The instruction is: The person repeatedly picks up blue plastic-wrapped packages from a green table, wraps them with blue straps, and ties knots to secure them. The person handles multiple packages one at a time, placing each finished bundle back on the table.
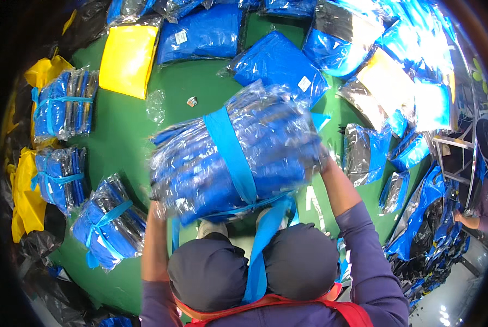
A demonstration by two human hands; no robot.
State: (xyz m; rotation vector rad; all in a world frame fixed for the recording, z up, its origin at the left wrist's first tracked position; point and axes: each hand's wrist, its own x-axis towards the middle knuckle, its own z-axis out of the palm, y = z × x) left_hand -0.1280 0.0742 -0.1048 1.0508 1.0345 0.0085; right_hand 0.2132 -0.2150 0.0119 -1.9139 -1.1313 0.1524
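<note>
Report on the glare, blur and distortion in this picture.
Head view: glare washes out the plastic-wrapped packages at upper right; head view: the large strapped bundle looks smeared, likely by motion, with small bright reflections on its clear film; head view: the fisheye bends the metal frame at the right, and the corners fall to black.

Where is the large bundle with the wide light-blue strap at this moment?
In the head view, the large bundle is at the centre, held between the left hand and the right hand, just beyond the person's knees.
</note>
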